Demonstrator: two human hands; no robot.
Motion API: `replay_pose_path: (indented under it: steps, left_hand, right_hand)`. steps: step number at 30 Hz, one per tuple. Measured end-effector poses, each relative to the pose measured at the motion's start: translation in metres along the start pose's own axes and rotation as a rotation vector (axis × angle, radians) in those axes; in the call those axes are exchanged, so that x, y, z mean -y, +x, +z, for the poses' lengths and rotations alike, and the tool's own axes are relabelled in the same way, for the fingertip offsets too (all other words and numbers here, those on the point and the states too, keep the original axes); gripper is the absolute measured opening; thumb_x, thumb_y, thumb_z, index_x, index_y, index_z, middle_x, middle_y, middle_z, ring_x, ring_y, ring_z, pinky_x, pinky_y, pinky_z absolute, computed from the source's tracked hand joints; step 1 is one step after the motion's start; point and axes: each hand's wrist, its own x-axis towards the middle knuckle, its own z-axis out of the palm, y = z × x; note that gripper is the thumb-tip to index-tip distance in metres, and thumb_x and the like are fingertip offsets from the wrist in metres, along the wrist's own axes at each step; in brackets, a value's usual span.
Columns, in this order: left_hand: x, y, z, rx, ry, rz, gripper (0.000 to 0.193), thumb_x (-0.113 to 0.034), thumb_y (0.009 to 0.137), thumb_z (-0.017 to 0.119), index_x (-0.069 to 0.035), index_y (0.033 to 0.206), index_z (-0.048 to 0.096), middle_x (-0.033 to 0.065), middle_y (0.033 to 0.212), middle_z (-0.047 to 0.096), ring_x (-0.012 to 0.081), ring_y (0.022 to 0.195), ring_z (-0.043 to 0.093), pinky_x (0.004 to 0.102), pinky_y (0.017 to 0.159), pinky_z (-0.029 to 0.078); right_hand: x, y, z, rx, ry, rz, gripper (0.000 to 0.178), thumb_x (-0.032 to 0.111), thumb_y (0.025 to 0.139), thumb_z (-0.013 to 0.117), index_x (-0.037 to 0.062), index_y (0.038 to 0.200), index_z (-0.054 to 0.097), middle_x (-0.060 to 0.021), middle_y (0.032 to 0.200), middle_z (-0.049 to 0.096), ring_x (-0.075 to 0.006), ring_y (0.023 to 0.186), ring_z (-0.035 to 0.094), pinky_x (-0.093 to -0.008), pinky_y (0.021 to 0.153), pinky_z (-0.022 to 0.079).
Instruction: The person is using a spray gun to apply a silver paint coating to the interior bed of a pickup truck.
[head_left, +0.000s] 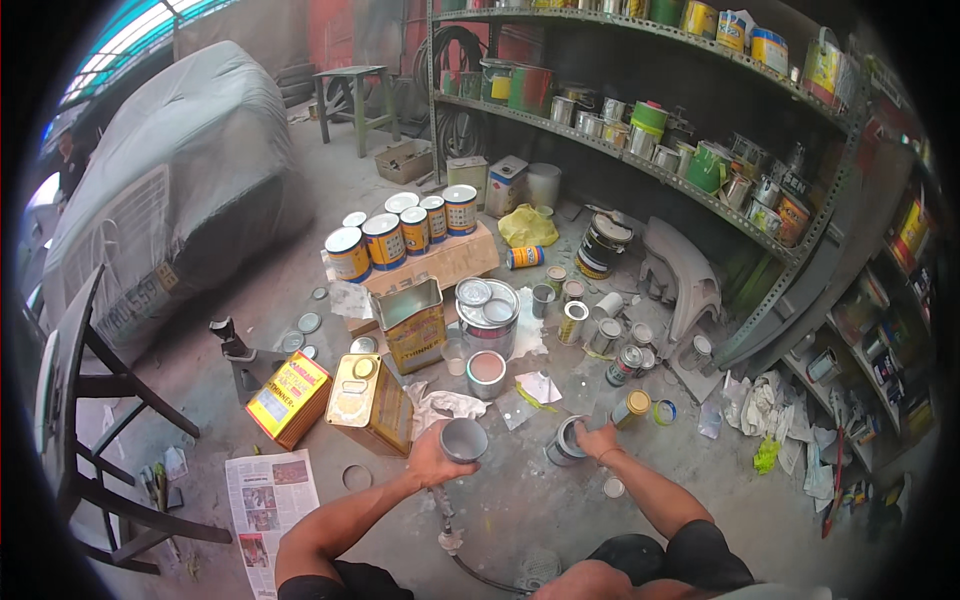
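My left hand [432,462] is closed around a round grey open-topped cup [464,440]. Beneath that hand an air hose [447,530] with a fitting runs down toward my legs; whether cup and hose join is hidden. To the right, my right hand [600,440] grips the rim of an open metal can [564,448], which tilts a little near the floor. An open can of brownish paint [487,374] stands just beyond the two hands. Close to my left hand are a gold rectangular tin [372,405] and a crumpled white cloth [450,402].
Several lidded paint cans [383,240] stand on a cardboard box [430,268]. A large paint bucket [500,325] and a yellow tin [288,395] are nearby. Newspaper [270,515] lies left, beside a dark stool [105,430]. Shelves [620,150] hold many cans; a covered car [190,180] stands left.
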Motion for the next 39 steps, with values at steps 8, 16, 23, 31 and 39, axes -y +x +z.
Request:
replay_pose_path:
  steps: [8, 16, 23, 31, 39]
  left_hand:
    - [0.12, -0.025, 0.047, -0.016, -0.109, -0.252, 0.089, -0.051, 0.054, 0.085, -0.002, 0.122, 0.053, 0.0179, 0.116, 0.063, 0.032, 0.108, 0.062, 0.0409, 0.094, 0.047]
    - [0.183, -0.053, 0.047, -0.043, -0.117, -0.452, 0.1, -0.058, 0.055, 0.084, 0.0, 0.129, 0.049, 0.0202, 0.122, 0.062, 0.0318, 0.114, 0.059, 0.0402, 0.098, 0.046]
    - [0.176, -0.066, 0.046, -0.046, -0.062, -0.554, 0.105, -0.059, 0.056, 0.082, 0.0, 0.133, 0.042, 0.0241, 0.125, 0.058, 0.0376, 0.118, 0.055, 0.0421, 0.101, 0.043]
    - [0.173, -0.062, 0.056, -0.037, -0.08, -0.54, 0.101, -0.054, 0.058, 0.082, -0.001, 0.134, 0.043, 0.0218, 0.127, 0.057, 0.035, 0.12, 0.054, 0.0399, 0.102, 0.042]
    - [0.168, -0.038, 0.059, 0.002, -0.114, -0.425, 0.1, -0.052, 0.059, 0.083, 0.004, 0.131, 0.043, 0.0198, 0.126, 0.058, 0.0305, 0.119, 0.056, 0.0378, 0.1, 0.044]
  right_hand:
    - [0.044, -0.012, -0.016, 0.272, 0.115, 0.243, 0.036, 0.032, 0.08, 0.057, 0.0023, 0.097, 0.067, -0.0241, 0.095, 0.068, -0.0449, 0.093, 0.063, -0.0485, 0.083, 0.051]
    - [-0.029, -0.003, -0.014, -0.222, -0.206, -0.037, 0.036, 0.025, 0.085, 0.056, -0.0096, 0.089, 0.065, -0.0318, 0.091, 0.064, -0.0483, 0.089, 0.061, -0.0514, 0.082, 0.047]
    - [-0.008, 0.007, 0.002, -0.151, 0.222, 0.077, 0.035, 0.022, 0.085, 0.055, -0.007, 0.103, 0.062, -0.0263, 0.104, 0.065, -0.0426, 0.098, 0.06, -0.0474, 0.087, 0.046]
    - [-0.124, 0.038, 0.005, 0.284, -0.485, -0.088, 0.054, 0.04, 0.092, 0.053, 0.0034, 0.131, 0.055, -0.02, 0.127, 0.06, -0.0366, 0.124, 0.051, -0.0424, 0.108, 0.035]
    - [-0.089, 0.036, 0.031, -0.217, 0.294, 0.024, 0.024, 0.012, 0.086, 0.058, -0.0098, 0.096, 0.059, -0.0144, 0.078, 0.067, -0.0239, 0.058, 0.069, -0.0348, 0.05, 0.056]
